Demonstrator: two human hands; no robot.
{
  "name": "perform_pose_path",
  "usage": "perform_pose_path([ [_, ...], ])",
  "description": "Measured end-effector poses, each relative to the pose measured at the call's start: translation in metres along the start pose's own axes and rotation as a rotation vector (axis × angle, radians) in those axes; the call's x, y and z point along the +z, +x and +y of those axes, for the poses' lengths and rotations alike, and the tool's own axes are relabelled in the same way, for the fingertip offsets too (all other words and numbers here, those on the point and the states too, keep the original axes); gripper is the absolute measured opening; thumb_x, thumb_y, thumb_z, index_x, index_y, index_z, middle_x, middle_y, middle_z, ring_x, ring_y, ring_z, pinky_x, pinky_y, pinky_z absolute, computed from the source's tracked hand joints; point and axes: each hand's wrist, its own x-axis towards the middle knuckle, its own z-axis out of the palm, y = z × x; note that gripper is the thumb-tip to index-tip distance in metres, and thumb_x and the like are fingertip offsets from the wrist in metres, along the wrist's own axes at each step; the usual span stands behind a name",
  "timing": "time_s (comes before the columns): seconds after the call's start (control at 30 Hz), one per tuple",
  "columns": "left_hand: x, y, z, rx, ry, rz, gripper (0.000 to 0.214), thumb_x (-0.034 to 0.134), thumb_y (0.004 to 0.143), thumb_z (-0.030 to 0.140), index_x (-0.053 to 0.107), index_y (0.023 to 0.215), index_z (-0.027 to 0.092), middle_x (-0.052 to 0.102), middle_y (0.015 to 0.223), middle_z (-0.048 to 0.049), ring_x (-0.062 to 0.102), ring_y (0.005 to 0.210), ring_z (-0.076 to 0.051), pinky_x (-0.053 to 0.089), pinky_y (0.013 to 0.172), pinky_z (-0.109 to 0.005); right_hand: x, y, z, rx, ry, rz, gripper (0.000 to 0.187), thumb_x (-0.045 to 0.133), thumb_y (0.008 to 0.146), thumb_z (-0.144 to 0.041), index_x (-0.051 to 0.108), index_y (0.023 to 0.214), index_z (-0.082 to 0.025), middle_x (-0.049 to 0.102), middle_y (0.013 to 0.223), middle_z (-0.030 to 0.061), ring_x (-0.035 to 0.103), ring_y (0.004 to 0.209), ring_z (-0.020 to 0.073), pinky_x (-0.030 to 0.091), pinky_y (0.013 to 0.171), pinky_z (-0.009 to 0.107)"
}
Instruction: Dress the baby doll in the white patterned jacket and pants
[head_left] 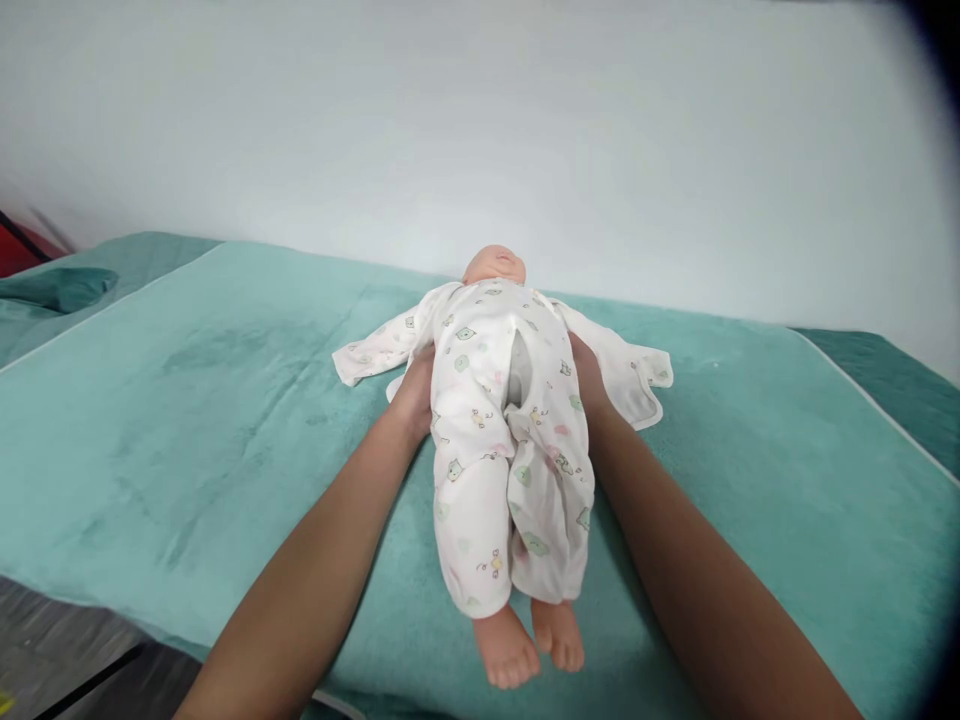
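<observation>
The baby doll [502, 400] in its white sleepsuit lies on its back on the green towel [225, 400], with the left hand [412, 390] and right hand [589, 375] against its sides, fingers hidden under it, so I cannot tell their shape.

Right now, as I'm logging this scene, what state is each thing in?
doll: on its back, feet bare.
sleepsuit: on the doll, front gaping.
towel: spread flat under the doll.
left hand: against the doll's side, fingers hidden.
right hand: against its other side, fingers hidden.
</observation>
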Motion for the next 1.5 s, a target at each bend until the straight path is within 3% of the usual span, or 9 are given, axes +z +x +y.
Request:
perform_pose_path([
  [0.2, -0.006, 0.008, -0.004, 0.001, -0.031, -0.083, 0.035, 0.069, 0.075, 0.027, 0.071, 0.108, 0.017, 0.076, 0.097, -0.0076, 0.070, 0.103, -0.027, 0.054, 0.097, -0.043, 0.004, -0.005, -0.009, 0.070, 0.172, 0.047, 0.042, 0.067, 0.069, -0.045, 0.066, 0.098, -0.015, 0.073, 0.101, 0.0099, 0.065, 0.095, 0.0274, 0.051, 0.089, 0.042],
  [0.5, -0.016, -0.018, -0.006, 0.309, 0.225, 0.081, 0.034, 0.067, 0.081, 0.039, 0.073, 0.107, 0.018, 0.073, 0.116, -0.0072, 0.063, 0.114, -0.025, 0.044, 0.107, -0.040, 0.001, -0.033, -0.005, 0.039, 0.199, 0.104, 0.032, 0.061, 0.078, -0.028, 0.061, 0.108, -0.018, 0.071, 0.114, 0.0094, 0.065, 0.108, 0.0234, 0.050, 0.098, 0.043],
  [0.67, -0.040, -0.075, -0.015, 0.374, 0.373, 0.160, 0.036, 0.064, 0.084, 0.044, 0.069, 0.111, 0.020, 0.070, 0.109, -0.0054, 0.064, 0.099, -0.019, 0.048, 0.094, -0.033, -0.012, -0.110, -0.020, -0.180, 0.093, 0.103, 0.037, 0.054, 0.092, -0.029, 0.056, 0.128, -0.025, 0.056, 0.141, 0.0076, 0.052, 0.131, 0.0210, 0.042, 0.110, 0.044],
  [0.8, -0.064, -0.145, -0.031, 0.389, 0.573, 0.216, 0.023, 0.064, 0.086, 0.037, 0.066, 0.104, 0.022, 0.066, 0.098, -0.0019, 0.062, 0.092, -0.016, 0.047, 0.087, -0.029, -0.024, -0.187, -0.032, -0.410, -0.017, -0.122, 0.035, 0.055, 0.093, -0.022, 0.055, 0.128, -0.026, 0.045, 0.151, 0.0087, 0.040, 0.141, 0.0251, 0.036, 0.115, 0.051],
  [0.97, -0.068, -0.215, -0.059, 0.491, 0.919, -0.019, 0.044, 0.057, 0.081, 0.011, 0.060, 0.122, 0.027, 0.060, 0.115, -0.0052, 0.059, 0.108, -0.020, 0.044, 0.101, -0.038, -0.026, -0.244, -0.030, -0.585, -0.194, -0.246, 0.039, 0.055, 0.091, -0.012, 0.053, 0.127, -0.027, 0.052, 0.143, 0.0086, 0.031, 0.146, 0.0296, 0.034, 0.114, 0.059],
  [1.1, -0.059, -0.229, -0.072, 0.592, 1.117, 0.003, 0.071, 0.063, 0.078, 0.012, 0.041, 0.143, 0.031, 0.054, 0.123, -0.0074, 0.055, 0.115, -0.023, 0.043, 0.105, -0.044, -0.020, -0.254, -0.029, -0.622, -0.300, -0.228, 0.040, 0.053, 0.088, -0.011, 0.054, 0.125, -0.026, 0.056, 0.137, 0.0073, 0.034, 0.143, 0.0293, 0.032, 0.115, 0.060],
  [1.2, -0.053, -0.228, -0.073, 0.686, 1.268, -0.018, 0.079, 0.072, 0.076, 0.019, 0.040, 0.147, 0.034, 0.051, 0.124, -0.0083, 0.053, 0.117, -0.026, 0.042, 0.106, -0.047, -0.013, -0.254, -0.031, -0.644, -0.436, -0.238, 0.045, 0.050, 0.086, -0.008, 0.055, 0.127, -0.027, 0.058, 0.135, 0.0055, 0.036, 0.142, 0.0282, 0.027, 0.117, 0.060],
  [1.37, -0.049, -0.226, -0.076, 0.802, 1.344, 0.009, 0.044, 0.067, 0.083, 0.021, 0.064, 0.126, 0.033, 0.052, 0.113, -0.0074, 0.054, 0.111, -0.024, 0.044, 0.101, -0.046, -0.002, -0.252, -0.034, -0.612, -0.501, -0.080, 0.027, 0.054, 0.088, -0.008, 0.061, 0.109, -0.024, 0.067, 0.115, 0.0035, 0.050, 0.126, 0.0265, 0.033, 0.111, 0.054],
  [1.5, -0.053, -0.230, -0.076, 0.728, 1.208, 0.019, 0.022, 0.063, 0.088, 0.028, 0.071, 0.109, 0.027, 0.052, 0.107, -0.0072, 0.055, 0.107, -0.022, 0.047, 0.098, -0.040, 0.007, -0.250, -0.041, -0.575, -0.530, -0.019, 0.012, 0.062, 0.089, -0.014, 0.064, 0.095, -0.024, 0.070, 0.100, 0.0023, 0.054, 0.116, 0.0281, 0.037, 0.104, 0.051],
])
